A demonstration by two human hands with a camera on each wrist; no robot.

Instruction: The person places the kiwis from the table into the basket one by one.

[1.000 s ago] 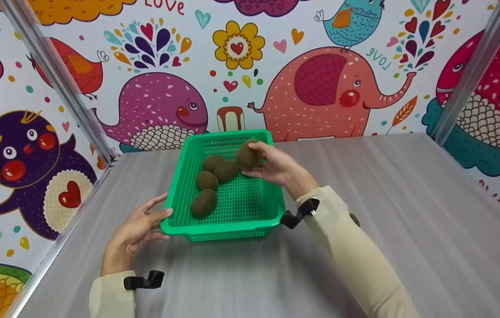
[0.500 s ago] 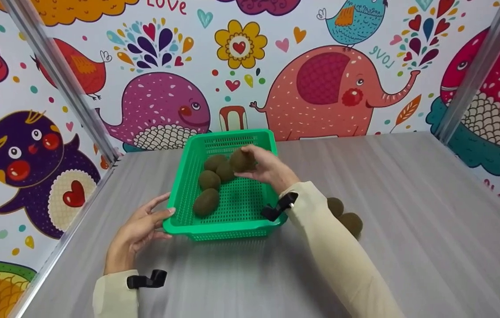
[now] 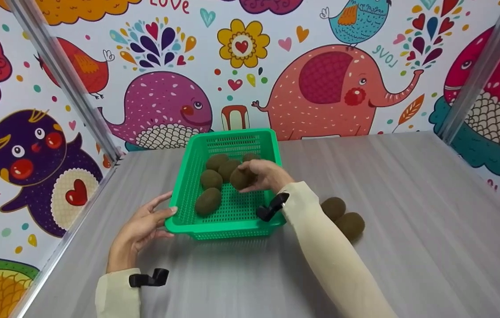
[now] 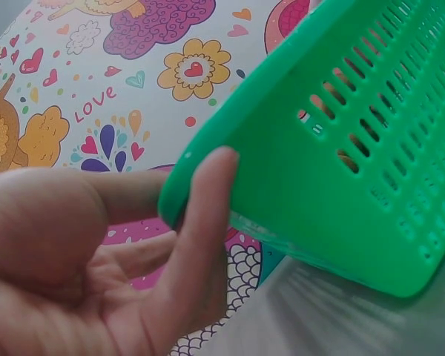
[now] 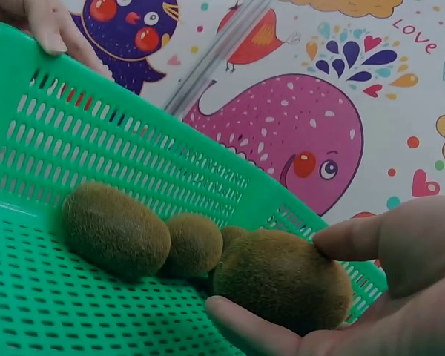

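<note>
A green plastic basket stands on the table in the head view, with several brown kiwis inside, among them a front-left kiwi. My left hand holds the basket's left rim near the front corner; the left wrist view shows the rim pinched between its digits. Inside the basket, my right hand grips a kiwi between thumb and fingers, low beside the others. Another kiwi shows just beyond that hand, partly hidden by it.
Two kiwis lie on the grey table to the right of the basket, partly behind the right forearm. A patterned wall rises behind the table, and a metal post stands at the left corner.
My right hand has moved left, then toward the front of the basket, with a kiwi in it. One kiwi now shows beyond it. The two table kiwis have come into view; the left hand stays put.
</note>
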